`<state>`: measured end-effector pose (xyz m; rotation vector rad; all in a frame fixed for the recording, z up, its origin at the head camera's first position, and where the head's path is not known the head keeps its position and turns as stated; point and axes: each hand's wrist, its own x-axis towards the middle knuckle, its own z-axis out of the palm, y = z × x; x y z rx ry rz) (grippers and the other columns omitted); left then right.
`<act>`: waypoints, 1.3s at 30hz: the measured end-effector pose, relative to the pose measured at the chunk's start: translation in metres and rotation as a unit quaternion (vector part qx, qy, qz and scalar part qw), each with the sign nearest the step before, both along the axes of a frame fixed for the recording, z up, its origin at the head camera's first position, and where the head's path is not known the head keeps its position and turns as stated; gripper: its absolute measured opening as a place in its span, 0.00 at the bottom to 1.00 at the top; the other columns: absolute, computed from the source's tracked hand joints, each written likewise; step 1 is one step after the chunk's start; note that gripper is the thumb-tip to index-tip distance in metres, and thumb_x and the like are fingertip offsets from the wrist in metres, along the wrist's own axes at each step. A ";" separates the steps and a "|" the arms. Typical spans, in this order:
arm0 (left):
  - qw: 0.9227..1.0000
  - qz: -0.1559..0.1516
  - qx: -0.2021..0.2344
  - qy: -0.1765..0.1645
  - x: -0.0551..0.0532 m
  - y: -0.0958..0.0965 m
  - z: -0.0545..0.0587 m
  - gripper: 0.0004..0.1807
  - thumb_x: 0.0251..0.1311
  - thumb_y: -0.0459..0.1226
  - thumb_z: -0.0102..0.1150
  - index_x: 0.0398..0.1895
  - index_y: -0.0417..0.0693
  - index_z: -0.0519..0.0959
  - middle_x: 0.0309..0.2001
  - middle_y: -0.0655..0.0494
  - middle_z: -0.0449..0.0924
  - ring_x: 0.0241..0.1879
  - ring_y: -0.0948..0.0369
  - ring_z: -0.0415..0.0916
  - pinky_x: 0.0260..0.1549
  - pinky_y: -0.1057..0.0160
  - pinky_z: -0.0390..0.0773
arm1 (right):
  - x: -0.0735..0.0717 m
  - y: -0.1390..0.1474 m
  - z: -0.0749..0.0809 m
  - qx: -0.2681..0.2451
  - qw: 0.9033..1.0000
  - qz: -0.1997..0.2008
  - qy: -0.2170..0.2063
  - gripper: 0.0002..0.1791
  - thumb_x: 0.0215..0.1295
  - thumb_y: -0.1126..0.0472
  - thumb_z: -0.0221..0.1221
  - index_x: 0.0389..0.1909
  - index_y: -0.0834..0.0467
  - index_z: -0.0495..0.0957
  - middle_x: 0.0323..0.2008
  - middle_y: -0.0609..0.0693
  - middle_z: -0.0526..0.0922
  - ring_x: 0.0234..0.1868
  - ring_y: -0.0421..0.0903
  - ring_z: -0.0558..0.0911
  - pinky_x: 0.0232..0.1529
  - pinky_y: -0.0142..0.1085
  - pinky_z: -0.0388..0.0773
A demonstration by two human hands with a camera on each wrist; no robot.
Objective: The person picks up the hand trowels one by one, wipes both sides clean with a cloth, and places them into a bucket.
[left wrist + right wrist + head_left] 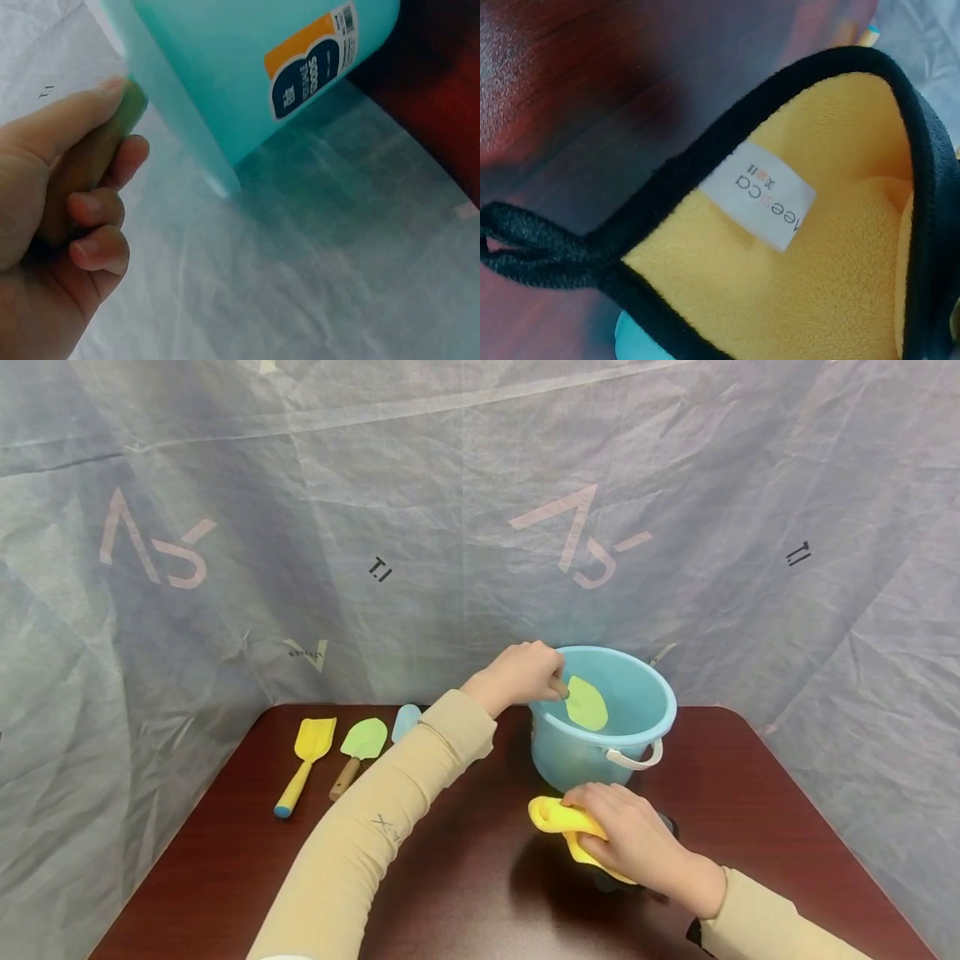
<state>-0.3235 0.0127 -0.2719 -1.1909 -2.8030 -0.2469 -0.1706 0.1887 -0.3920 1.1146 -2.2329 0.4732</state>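
Note:
My left hand [522, 675] grips the wooden handle [86, 169] of a small trowel at the left rim of a light blue bucket [566, 758]. The trowel's pale green blade [587, 703] reaches over the bucket's mouth. In front of the bucket, my right hand [630, 831] holds a bunched yellow cloth [551, 815] with black edging. The right wrist view shows the cloth's fleecy side, a white label [761, 195] and a black hanging loop [532, 247]. That view does not show the right fingers.
Left on the dark red table [450, 877] lie a yellow toy shovel [303, 764], another green trowel [363, 741] with a wooden handle, and a light blue tool [407, 722] partly hidden by my left sleeve. The bucket's white handle [637, 760] hangs down in front. Grey sheeting [450, 527] stands behind.

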 end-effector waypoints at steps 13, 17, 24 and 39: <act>0.996 -0.009 -0.006 -0.089 -0.013 0.034 -0.023 0.21 0.54 0.36 0.63 0.11 0.50 0.64 0.14 0.60 0.51 0.16 0.65 0.46 0.16 0.69 0.55 | 0.001 -0.001 -0.006 -0.005 1.000 0.000 0.008 0.18 0.44 0.63 0.59 0.41 0.55 0.75 0.35 0.42 0.79 0.31 0.40 0.76 0.35 0.34 0.74; 0.990 0.020 -0.033 -0.137 -0.013 0.039 -0.030 0.12 0.53 0.36 0.66 0.17 0.48 0.74 0.16 0.61 0.64 0.17 0.65 0.58 0.19 0.68 0.64 | 0.002 -0.001 -0.006 -0.005 1.000 -0.004 0.002 0.19 0.43 0.63 0.59 0.42 0.55 0.75 0.35 0.41 0.78 0.31 0.40 0.75 0.35 0.34 0.73; 0.979 0.062 -0.085 -0.176 -0.014 0.047 -0.038 0.17 0.55 0.34 0.61 0.16 0.51 0.63 0.15 0.59 0.55 0.17 0.63 0.51 0.18 0.66 0.61 | 0.003 -0.001 -0.007 -0.011 1.000 0.000 0.001 0.19 0.43 0.64 0.59 0.42 0.55 0.75 0.35 0.41 0.79 0.30 0.40 0.75 0.34 0.34 0.73; 0.986 0.037 -0.087 -0.139 -0.005 0.043 -0.027 0.13 0.62 0.40 0.56 0.22 0.50 0.68 0.21 0.60 0.64 0.21 0.64 0.60 0.24 0.67 0.65 | 0.002 0.004 -0.003 -0.016 1.000 -0.018 0.003 0.18 0.43 0.64 0.58 0.41 0.55 0.75 0.36 0.41 0.79 0.30 0.39 0.74 0.33 0.32 0.72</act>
